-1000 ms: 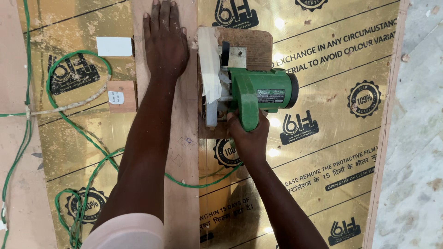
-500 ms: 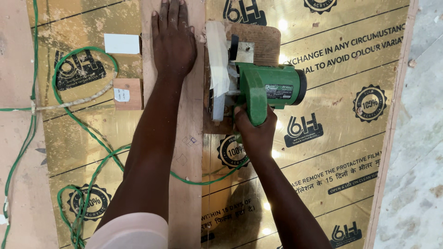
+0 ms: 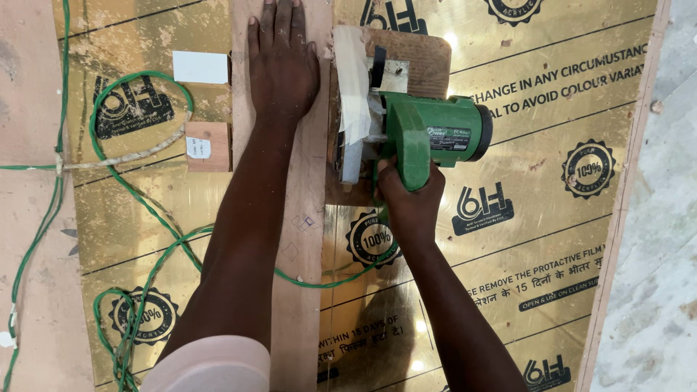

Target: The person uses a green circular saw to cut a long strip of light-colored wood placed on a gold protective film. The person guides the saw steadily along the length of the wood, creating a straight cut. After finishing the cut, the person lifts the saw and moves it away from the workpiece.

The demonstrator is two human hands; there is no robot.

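Note:
My right hand grips the handle of a green circular saw that sits on its wooden base plate on a gold mirror-finish sheet. The saw's blade guard runs along the right edge of a long plywood strip. Flat on that strip, just left of the saw, my left hand presses down with fingers spread. The blade itself is hidden.
A green power cord loops across the sheet at the left and passes under my arms. A small wooden block and a white card lie at the left. Grey stone floor borders the right edge.
The saw and my right hand have slid forward along the strip, away from me. My left hand stays pressed on the strip.

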